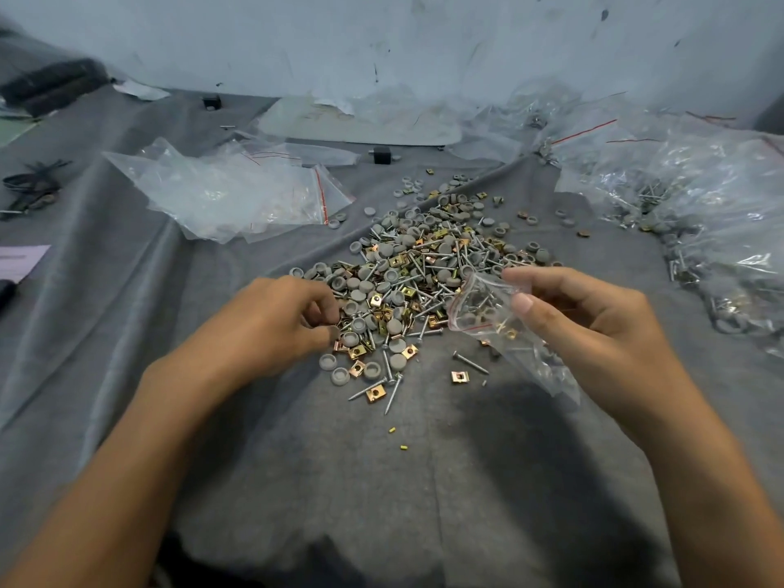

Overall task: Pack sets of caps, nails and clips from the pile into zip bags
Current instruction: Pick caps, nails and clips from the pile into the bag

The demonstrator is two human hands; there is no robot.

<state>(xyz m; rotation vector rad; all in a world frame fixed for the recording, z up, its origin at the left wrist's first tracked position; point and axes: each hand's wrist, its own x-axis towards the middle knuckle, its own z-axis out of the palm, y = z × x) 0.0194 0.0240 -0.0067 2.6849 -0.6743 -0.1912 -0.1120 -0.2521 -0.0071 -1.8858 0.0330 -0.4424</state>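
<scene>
A pile point(424, 269) of grey round caps, silver nails and brass-coloured clips lies on the grey cloth in the middle. My left hand point(275, 320) rests at the pile's left edge with its fingers curled, pinching small pieces there; what it holds is hidden by the fingers. My right hand point(581, 328) holds a small clear zip bag point(492, 320) with a red seal line by its mouth, to the right of the pile. A few caps, nails and a clip show through the bag. Loose nails and clips point(460, 375) lie below it.
Empty zip bags point(237, 193) are heaped at the back left. Filled bags point(700, 214) crowd the right side. A grey cloth point(127, 290) covers the table. A flat pale sheet point(360, 120) and small black blocks point(381, 154) sit at the back by the wall.
</scene>
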